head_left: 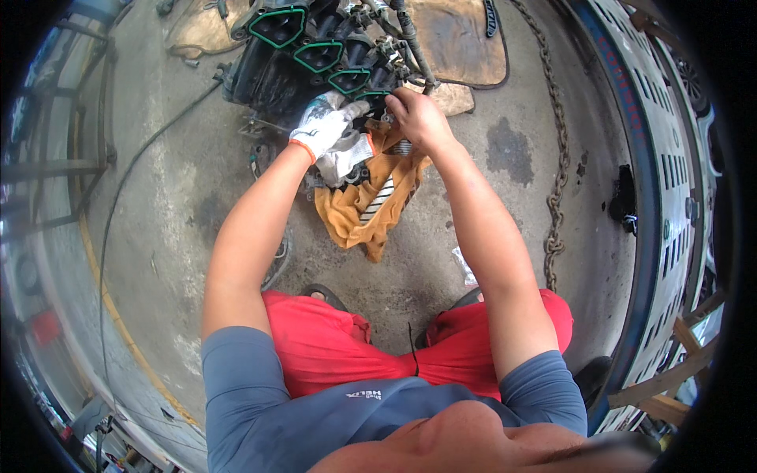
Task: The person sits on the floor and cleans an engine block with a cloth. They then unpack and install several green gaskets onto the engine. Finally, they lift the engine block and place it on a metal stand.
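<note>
A black engine intake manifold lies on the floor ahead of me, its row of ports edged with green gaskets. My left hand wears a white work glove with an orange cuff. Its fingers are bent at the manifold's near side, beside the nearest port; what they grip is hidden. Bare, my right hand has its fingertips pinched together at the right end of that port's green gasket. Whatever is between them is too small to make out. Beneath both hands lie a loose white glove and a crumpled orange cloth.
A rusty chain runs along the floor at the right, next to a slotted metal panel. A dark cable curves across the left side. Brown stained mats lie at the back. A small clear wrapper lies near my right foot.
</note>
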Demonstrator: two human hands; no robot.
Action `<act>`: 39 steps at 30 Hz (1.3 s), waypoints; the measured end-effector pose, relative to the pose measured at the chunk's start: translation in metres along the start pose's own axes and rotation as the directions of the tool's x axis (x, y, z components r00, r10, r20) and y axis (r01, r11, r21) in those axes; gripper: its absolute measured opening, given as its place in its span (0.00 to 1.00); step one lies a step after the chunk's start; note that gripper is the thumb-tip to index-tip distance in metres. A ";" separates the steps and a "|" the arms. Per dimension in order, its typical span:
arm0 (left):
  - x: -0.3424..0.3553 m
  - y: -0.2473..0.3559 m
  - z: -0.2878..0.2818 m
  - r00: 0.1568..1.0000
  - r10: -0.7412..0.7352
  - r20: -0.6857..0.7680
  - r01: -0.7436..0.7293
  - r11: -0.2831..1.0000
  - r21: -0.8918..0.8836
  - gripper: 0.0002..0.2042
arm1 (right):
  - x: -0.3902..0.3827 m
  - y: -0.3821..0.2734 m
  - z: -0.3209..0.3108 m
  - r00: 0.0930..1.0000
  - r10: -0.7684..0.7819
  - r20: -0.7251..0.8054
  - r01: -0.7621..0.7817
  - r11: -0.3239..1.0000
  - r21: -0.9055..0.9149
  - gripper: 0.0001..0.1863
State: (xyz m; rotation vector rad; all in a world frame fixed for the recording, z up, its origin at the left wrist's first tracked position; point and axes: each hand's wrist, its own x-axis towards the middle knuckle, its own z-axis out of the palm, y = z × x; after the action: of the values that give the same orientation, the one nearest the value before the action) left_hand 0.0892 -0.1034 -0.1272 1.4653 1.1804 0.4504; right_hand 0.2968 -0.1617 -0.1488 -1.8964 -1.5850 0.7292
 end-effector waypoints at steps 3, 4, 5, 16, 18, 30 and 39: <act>0.004 -0.008 -0.004 0.999 0.009 0.031 -0.009 1.000 -0.010 0.21 | 0.002 0.003 0.000 0.999 -0.031 0.013 0.032 0.998 -0.056 0.13; 0.002 -0.004 -0.004 0.999 0.021 0.042 -0.021 1.000 0.003 0.21 | 0.002 0.003 0.001 0.999 -0.037 -0.007 0.036 0.995 -0.094 0.13; 0.001 -0.001 -0.003 0.999 0.000 0.041 -0.002 0.998 0.057 0.21 | 0.003 0.002 0.002 0.999 -0.043 -0.027 0.039 0.990 -0.133 0.12; 0.006 -0.010 -0.003 0.999 0.020 0.036 -0.024 0.995 0.102 0.22 | 0.001 -0.002 -0.002 0.999 0.033 0.001 -0.033 0.999 0.000 0.22; 0.005 -0.004 0.000 0.999 0.025 0.035 -0.029 0.992 0.124 0.22 | 0.006 -0.002 -0.001 0.996 0.091 0.001 -0.091 0.996 -0.026 0.24; 0.010 -0.015 0.000 0.999 0.053 0.001 -0.052 0.986 0.160 0.21 | 0.001 0.002 0.003 1.000 0.011 -0.025 -0.011 1.000 -0.023 0.19; 0.007 -0.006 -0.001 0.993 0.116 -0.012 -0.111 0.971 0.209 0.26 | -0.002 -0.008 -0.003 0.999 0.052 -0.006 -0.051 0.995 0.090 0.20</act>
State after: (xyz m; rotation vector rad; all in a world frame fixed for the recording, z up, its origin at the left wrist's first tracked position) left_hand 0.0889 -0.0980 -0.1350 1.7194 1.1947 0.4333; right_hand 0.2931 -0.1624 -0.1412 -1.8781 -1.4782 0.8007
